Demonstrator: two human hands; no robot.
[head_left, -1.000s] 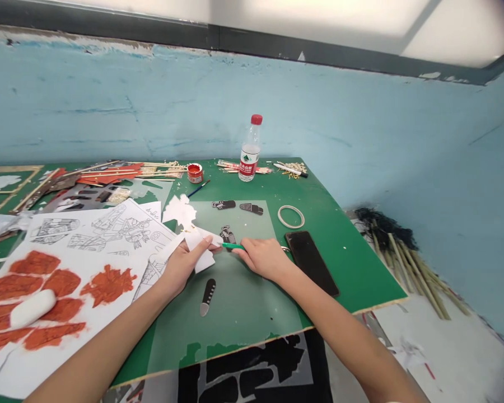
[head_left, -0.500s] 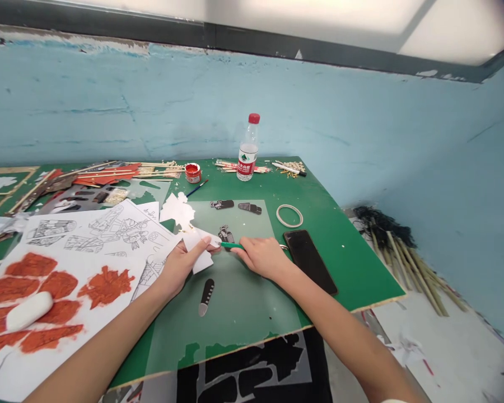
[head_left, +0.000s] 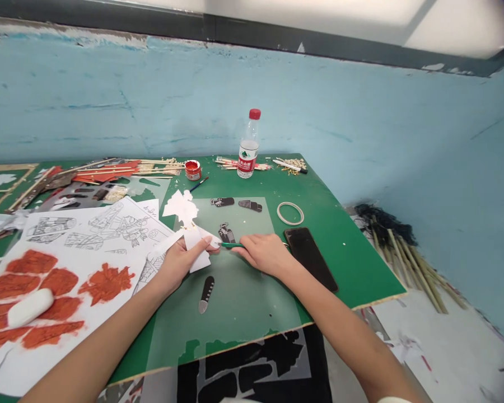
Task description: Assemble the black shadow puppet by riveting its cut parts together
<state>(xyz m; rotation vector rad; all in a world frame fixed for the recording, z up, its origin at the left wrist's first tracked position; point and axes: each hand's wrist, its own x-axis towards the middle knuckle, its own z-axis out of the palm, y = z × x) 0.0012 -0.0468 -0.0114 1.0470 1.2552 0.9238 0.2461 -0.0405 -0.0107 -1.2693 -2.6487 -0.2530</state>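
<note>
My left hand (head_left: 180, 263) pinches a small white paper piece (head_left: 196, 252) over a translucent sheet (head_left: 235, 302) on the green table (head_left: 353, 263). My right hand (head_left: 264, 255) is closed round a green-handled tool (head_left: 232, 244), its tip pointing left at the paper's edge. Small black cut-out shapes lie on the sheet: one (head_left: 225, 232) just above the tool, two more (head_left: 235, 203) farther back, and one (head_left: 205, 293) nearer me below my left hand.
A black phone (head_left: 311, 258) and a tape ring (head_left: 290, 213) lie right of my right hand. A water bottle (head_left: 247, 145) and a red paint pot (head_left: 192, 169) stand at the back. Line drawings (head_left: 105, 229) and red-painted paper (head_left: 59, 291) cover the left. Bamboo sticks (head_left: 411, 263) lie beyond the right edge.
Both hands hold the same grips in nearly the same place. The view has shifted slightly.
</note>
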